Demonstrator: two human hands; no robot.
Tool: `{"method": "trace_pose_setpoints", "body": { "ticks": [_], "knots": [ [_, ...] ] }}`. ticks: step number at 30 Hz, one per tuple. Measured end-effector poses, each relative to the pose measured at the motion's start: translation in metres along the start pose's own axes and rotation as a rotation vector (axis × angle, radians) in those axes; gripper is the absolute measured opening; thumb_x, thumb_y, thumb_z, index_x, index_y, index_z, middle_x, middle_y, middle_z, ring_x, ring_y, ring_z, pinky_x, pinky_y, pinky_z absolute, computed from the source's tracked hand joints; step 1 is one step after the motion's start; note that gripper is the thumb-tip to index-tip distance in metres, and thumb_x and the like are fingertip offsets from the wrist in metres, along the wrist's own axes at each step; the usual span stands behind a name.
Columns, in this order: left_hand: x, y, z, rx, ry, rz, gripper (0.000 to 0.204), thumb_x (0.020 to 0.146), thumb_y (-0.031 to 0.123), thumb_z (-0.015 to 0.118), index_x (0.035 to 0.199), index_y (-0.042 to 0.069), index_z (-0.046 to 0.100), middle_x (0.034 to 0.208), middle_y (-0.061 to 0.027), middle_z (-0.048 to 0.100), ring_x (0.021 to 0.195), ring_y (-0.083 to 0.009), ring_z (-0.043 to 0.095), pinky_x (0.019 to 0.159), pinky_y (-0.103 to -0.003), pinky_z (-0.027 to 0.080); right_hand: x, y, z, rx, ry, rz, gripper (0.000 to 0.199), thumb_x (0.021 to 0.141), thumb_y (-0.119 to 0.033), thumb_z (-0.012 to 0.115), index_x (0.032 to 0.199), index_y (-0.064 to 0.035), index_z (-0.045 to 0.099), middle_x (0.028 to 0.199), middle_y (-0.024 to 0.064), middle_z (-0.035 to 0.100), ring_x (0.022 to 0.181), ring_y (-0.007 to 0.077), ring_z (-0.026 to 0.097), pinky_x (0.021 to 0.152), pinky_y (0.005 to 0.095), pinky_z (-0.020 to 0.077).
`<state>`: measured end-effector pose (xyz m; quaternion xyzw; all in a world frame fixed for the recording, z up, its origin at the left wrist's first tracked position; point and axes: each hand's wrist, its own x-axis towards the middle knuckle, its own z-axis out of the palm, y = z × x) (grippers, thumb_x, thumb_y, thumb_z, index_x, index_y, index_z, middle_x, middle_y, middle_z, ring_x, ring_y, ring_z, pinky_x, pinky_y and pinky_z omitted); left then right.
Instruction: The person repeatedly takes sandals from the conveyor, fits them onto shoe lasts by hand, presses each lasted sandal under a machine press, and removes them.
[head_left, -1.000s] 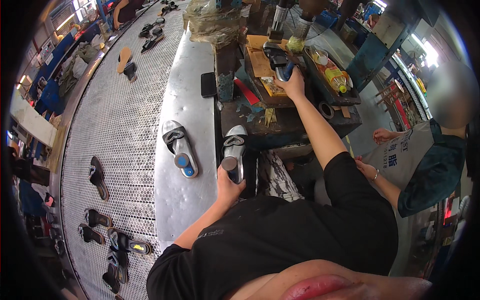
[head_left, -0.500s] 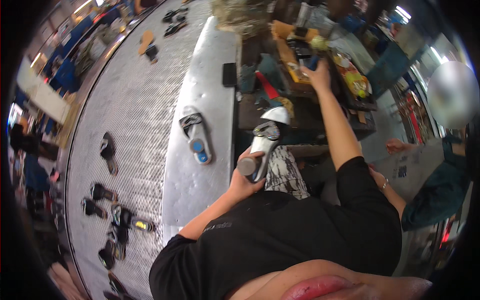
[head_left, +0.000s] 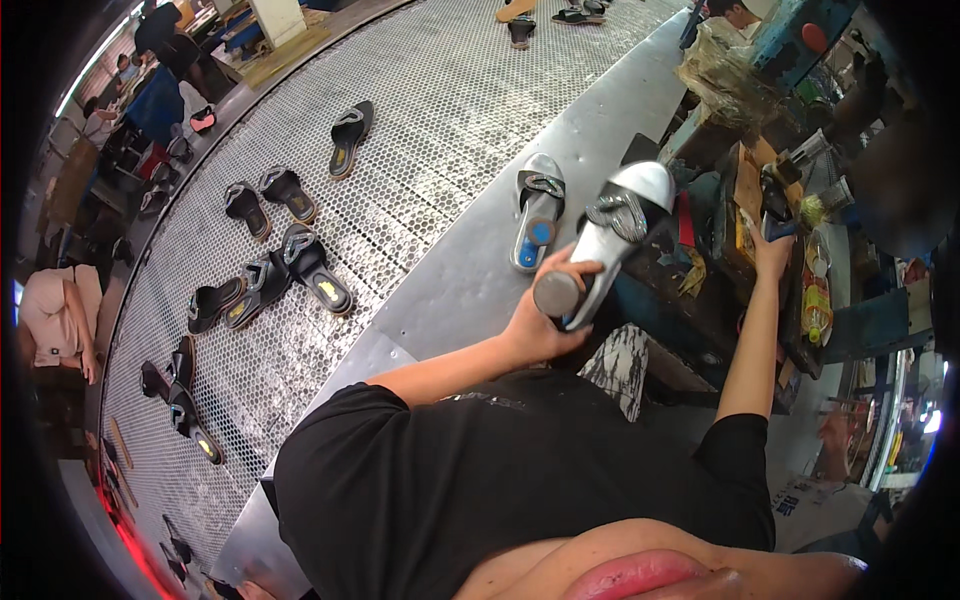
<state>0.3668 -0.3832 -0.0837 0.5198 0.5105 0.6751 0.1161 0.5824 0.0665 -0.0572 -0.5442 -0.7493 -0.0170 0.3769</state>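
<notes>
Nearest the camera, the person's black short-sleeved shirt (head_left: pixel 500 480) fills the lower frame, with both bare forearms reaching upward from it. The left hand (head_left: pixel 545 320) is closed around the heel end of a silver heeled sandal with a decorated strap (head_left: pixel 610 235), fingers wrapped over the sole edge and the round grey heel tip facing the camera; the sandal is held tilted in the air, toe pointing up and away, above the edge of the dark cluttered workbench (head_left: pixel 700 300). Its upper is glossy metallic silver, and a darker ornamental band crosses the forefoot. Just beyond, a second silver sandal with a blue insole patch (head_left: pixel 537 210) lies flat on the smooth grey metal border (head_left: pixel 470 270) of the conveyor. The right hand (head_left: pixel 772 250) is stretched farther out over the workbench, clasping a small dark tool with a blue part (head_left: pixel 775 205); the exact finger grip cannot be made out. To the left, black slide sandals (head_left: pixel 300 265) lie scattered on the perforated metal conveyor belt (head_left: pixel 400 130).
</notes>
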Motion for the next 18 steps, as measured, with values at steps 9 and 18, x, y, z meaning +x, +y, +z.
{"method": "trace_pose_setpoints", "body": {
  "ticks": [9,18],
  "knots": [
    [-0.046,0.006,-0.058,0.111,0.34,-0.181,0.059,0.065,0.0,0.073,0.119,0.003,0.048,0.123,-0.0129,0.056,0.115,-0.0216,0.054,0.1,-0.034,0.041,-0.175,-0.006,-0.065,0.666,0.135,0.188,0.051,0.077,-0.013,0.079,0.117,0.0046,0.053,0.111,0.0128,0.062,0.103,0.0236,0.062,0.088,0.0374,0.0498],
    [-0.122,-0.036,-0.109,0.343,0.483,-0.237,0.071,0.066,0.004,0.075,0.131,0.003,0.048,0.124,-0.0133,0.049,0.119,-0.0287,0.051,0.104,-0.039,0.038,-0.402,0.005,-0.199,0.862,0.453,0.25,0.035,0.081,0.006,0.07,0.112,0.0062,0.054,0.115,0.0172,0.062,0.098,0.0223,0.062,0.092,0.037,0.0504]
  ]
}}
